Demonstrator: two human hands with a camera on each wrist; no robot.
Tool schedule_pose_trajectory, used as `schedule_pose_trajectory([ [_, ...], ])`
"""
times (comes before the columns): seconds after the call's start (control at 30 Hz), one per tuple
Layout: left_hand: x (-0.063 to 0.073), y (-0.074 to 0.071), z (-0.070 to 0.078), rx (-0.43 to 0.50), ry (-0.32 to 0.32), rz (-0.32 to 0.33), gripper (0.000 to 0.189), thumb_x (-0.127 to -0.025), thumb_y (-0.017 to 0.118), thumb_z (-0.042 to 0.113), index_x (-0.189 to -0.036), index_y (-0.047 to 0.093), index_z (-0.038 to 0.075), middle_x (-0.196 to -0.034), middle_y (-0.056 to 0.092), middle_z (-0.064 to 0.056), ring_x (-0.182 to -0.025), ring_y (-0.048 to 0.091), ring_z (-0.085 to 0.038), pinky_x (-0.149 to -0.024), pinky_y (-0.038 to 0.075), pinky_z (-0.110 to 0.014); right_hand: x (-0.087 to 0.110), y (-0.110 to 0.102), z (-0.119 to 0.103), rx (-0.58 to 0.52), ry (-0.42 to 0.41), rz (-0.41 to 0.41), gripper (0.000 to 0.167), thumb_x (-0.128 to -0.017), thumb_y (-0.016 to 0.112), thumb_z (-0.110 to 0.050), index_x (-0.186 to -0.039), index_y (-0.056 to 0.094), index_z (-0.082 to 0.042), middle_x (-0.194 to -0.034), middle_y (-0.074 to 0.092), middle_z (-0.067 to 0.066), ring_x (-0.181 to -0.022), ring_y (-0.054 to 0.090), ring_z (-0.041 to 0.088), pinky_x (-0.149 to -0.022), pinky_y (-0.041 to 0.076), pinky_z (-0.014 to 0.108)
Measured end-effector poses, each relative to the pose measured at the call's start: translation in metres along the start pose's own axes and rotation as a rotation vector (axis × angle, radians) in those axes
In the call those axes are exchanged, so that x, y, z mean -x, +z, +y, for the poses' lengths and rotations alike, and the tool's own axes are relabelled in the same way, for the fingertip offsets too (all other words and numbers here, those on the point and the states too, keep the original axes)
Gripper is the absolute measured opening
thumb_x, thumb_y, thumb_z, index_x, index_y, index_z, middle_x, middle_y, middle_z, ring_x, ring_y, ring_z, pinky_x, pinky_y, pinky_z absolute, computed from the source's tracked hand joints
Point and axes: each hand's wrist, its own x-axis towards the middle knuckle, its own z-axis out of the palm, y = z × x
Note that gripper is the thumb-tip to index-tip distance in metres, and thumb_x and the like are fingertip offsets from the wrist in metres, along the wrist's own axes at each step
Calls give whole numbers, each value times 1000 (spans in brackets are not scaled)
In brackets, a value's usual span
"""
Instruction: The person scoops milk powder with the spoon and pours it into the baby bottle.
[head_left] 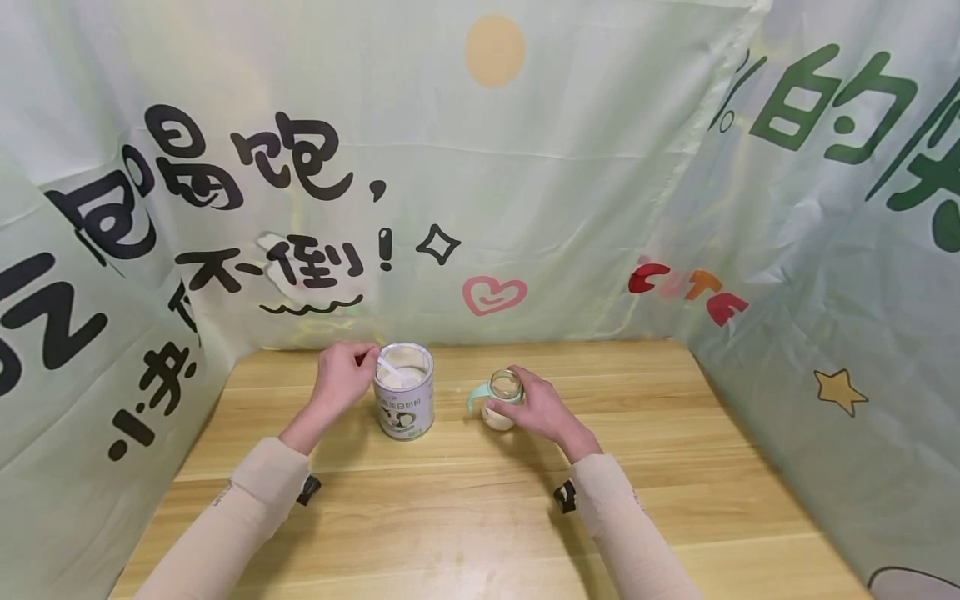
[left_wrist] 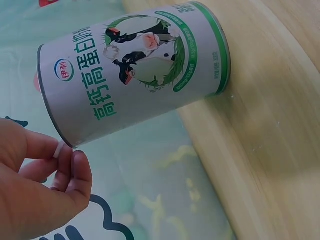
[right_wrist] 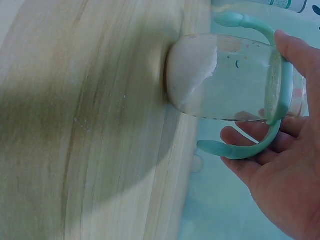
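Observation:
An open milk powder can (head_left: 406,410) stands upright on the table, with pale powder inside. At its left rim my left hand (head_left: 343,379) pinches the end of a white scoop (head_left: 390,367), whose handle slants down into the can. The left wrist view shows the fingertips right at the rim and the can's cow label; the scoop is mostly hidden there. To the right, my right hand (head_left: 546,406) holds a clear feeding bottle (right_wrist: 235,75) round its neck. The bottle is uncapped, has mint-green handles (right_wrist: 240,150) and contains white powder at the bottom.
The wooden table (head_left: 450,517) carries the can and bottle side by side with a gap between them. Printed fabric (head_left: 570,208) hangs behind the table and along both sides, close to its edges.

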Motion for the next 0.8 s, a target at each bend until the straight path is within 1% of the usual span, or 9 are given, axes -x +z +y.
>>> schedule_pose_trajectory([
  [0.1,0,1,1,-20,31,8,20,-98,66,6,-109,80,-4,-100,79,-23,-88,69,-34,-77,54,-45,0,0,0,5,0,-5,87,-93,79,-46,-157,43,1,-155,53,24,-144,52,41,-121,42,55],
  [0.27,1,2,3,-20,58,8,18,-95,69,3,-107,80,-6,-92,77,-23,-82,67,-33,-74,53,-44,0,-1,0,16,-4,-8,87,-93,79,-47,-157,43,0,-154,55,23,-142,54,40,-119,44,55],
  [0.53,0,4,1,-26,86,26,18,-94,71,3,-105,80,-6,-91,77,-22,-82,67,-34,-75,51,-48,-1,-1,1,8,-12,0,87,-93,79,-46,-156,44,1,-152,56,24,-141,55,40,-119,45,55],
  [0.67,1,5,-1,-18,79,24,19,-95,71,5,-108,79,-7,-92,77,-22,-84,66,-34,-77,51,-47,-1,-1,1,14,-5,-8,91,-92,80,-48,-158,41,2,-157,51,25,-145,51,40,-121,41,54],
  [0.8,1,3,-2,7,43,-9,24,-99,71,11,-114,77,-6,-100,75,-23,-87,66,-33,-78,53,-44,-2,-4,-3,29,-5,-15,95,-92,78,-51,-160,38,2,-161,46,25,-150,45,43,-124,37,56],
])
